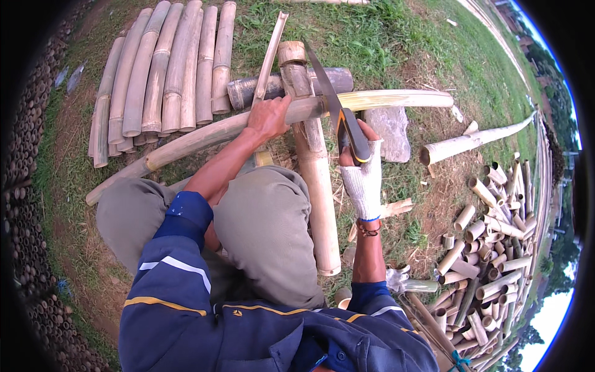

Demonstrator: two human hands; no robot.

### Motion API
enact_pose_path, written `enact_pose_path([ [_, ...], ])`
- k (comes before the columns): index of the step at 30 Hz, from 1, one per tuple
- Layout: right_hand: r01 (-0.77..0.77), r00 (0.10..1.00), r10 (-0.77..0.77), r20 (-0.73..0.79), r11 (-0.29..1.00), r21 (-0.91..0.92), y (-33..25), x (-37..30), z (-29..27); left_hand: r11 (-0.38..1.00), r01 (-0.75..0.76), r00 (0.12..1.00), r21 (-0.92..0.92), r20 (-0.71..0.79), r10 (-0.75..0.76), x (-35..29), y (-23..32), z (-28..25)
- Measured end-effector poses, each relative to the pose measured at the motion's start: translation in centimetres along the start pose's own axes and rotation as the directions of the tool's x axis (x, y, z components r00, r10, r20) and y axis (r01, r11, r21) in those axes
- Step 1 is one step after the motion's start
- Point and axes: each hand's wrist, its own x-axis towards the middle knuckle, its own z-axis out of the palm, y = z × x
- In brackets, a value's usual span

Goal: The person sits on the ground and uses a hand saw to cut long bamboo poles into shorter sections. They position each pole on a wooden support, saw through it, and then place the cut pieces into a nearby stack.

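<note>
Bare left hand (pixel 268 116) is clamped down over a long bamboo pole (pixel 260 123), fingers wrapped around it, pinning it where it crosses a thick bamboo support log (pixel 315 180) on the grass (pixel 396 43). Right hand (pixel 361 173), in a white knit glove, is closed tight around the black-and-yellow handle of a hand saw (pixel 338 105); the blade sits on the pole just beside the left hand, angled away from the person. Behind the crossing lies a short dark bamboo section (pixel 334 79), with a grey stone (pixel 390 131) to its right. Stacked split bamboo slats (pixel 164 74) lie at the grass's far left; a heap of short cut bamboo pieces (pixel 489 248) sits at the right.
</note>
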Motion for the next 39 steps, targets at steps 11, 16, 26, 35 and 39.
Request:
enact_pose_path([
  [11,-0.27,0.959,0.278,0.048,0.955,-0.125,-3.3,-14.5,-5.9,0.992,0.059,0.959,-0.109,0.282,-0.026,1.8,-1.1,-2.8],
  [16,-0.143,0.983,0.171,0.058,0.932,-0.332,-4.3,-18.2,-7.7,0.995,0.048,0.963,-0.085,0.268,-0.024,1.6,-0.2,-2.6],
  [26,-0.195,0.974,0.199,0.109,0.98,-0.047,0.0,-2.0,-0.2,0.992,0.046,0.961,-0.114,0.275,-0.013,2.1,-0.4,-2.4],
  [35,-0.1,0.977,0.153,0.149,0.945,-0.311,-1.9,-14.9,-7.1,0.989,0.053,0.956,-0.135,0.293,-0.011,1.6,-0.8,-2.7],
  [39,-0.023,0.997,0.026,0.072,0.999,-0.038,3.2,-1.8,-0.8,0.992,-0.003,0.973,-0.123,0.227,0.031,2.6,-0.6,-1.7],
])
